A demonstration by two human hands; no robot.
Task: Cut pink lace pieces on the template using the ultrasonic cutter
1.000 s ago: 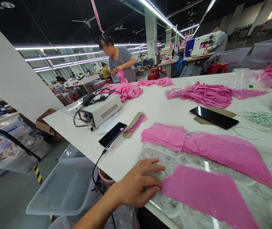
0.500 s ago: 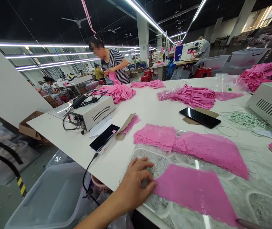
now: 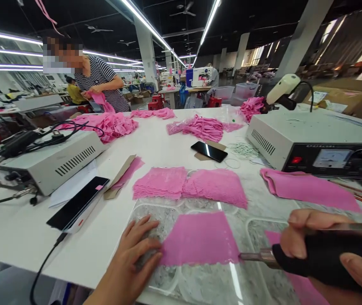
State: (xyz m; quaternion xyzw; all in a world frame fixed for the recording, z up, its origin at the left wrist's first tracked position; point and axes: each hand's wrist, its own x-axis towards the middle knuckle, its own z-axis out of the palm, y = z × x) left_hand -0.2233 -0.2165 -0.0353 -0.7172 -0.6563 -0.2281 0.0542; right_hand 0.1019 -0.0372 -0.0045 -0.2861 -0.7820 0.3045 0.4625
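A single pink fabric piece lies flat on the marbled, clear-covered work surface. My left hand rests at its left edge, fingers spread, with fingertips touching the cloth. My right hand is closed around a black handpiece with a metal tip. The tip meets the lower right corner of the cloth. A strip of grey metal also shows along the top of that hand; what it belongs to is unclear. Behind the piece sit two stacks of pink fabric pieces. More pink cloth lies partly under my right hand.
Folded pink fabric lies at right, before a control box. Another box stands at left behind a phone. A second phone and pink straps lie farther back. A striped-shirted person handles pink cloth.
The view has swung to the right, bringing my right hand, the handpiece and the right control box into sight. My left hand stays at the cloth's left edge, the metal tip at its right corner.
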